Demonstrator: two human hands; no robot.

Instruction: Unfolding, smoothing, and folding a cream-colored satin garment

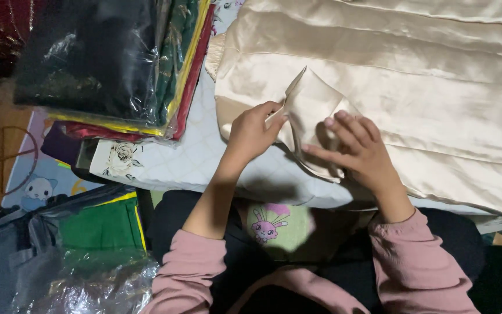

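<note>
At the far left a stack of plastic-wrapped folded fabrics (pixel 106 64) overhangs the white quilted pad (pixel 193 157), with bagged green cloth (pixel 103 224) below it. The left hand (pixel 251 131) pinches the lifted corner of the cream satin cloth (pixel 437 93) between thumb and fingers. The right hand (pixel 358 151) lies flat, fingers spread, pressing the fold near the cloth's lower edge. Rightward the satin spreads broad and uncluttered.
</note>
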